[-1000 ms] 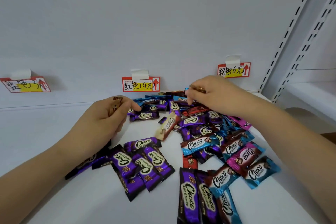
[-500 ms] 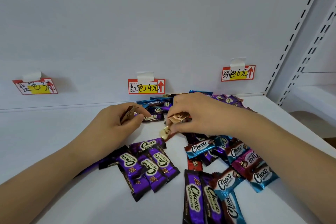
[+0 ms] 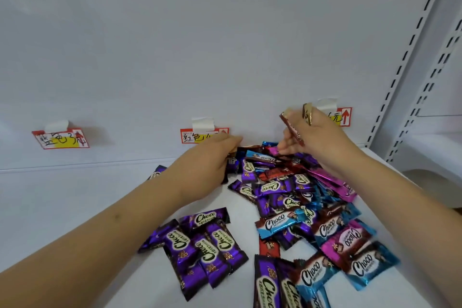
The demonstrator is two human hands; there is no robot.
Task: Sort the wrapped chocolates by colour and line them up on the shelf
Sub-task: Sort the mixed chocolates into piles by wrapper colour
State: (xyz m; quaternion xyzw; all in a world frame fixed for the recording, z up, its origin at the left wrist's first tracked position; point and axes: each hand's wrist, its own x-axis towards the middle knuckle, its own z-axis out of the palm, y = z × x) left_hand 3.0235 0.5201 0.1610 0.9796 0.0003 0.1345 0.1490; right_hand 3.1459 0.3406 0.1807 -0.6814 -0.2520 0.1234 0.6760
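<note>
Chocolates (image 3: 287, 207) heaped on shelf (image 3: 62, 207), apparently right of centre.

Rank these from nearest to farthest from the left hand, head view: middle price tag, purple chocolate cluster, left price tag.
1. Middle price tag, on the back wall just beyond the left hand.
2. Purple chocolate cluster, on the shelf nearer the camera, below the hand.
3. Left price tag, far left on the back wall.

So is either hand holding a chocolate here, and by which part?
The right hand pinches two gold-brown chocolates near their lower ends. The left hand reaches into the pile; its fingertips are hidden.
</note>
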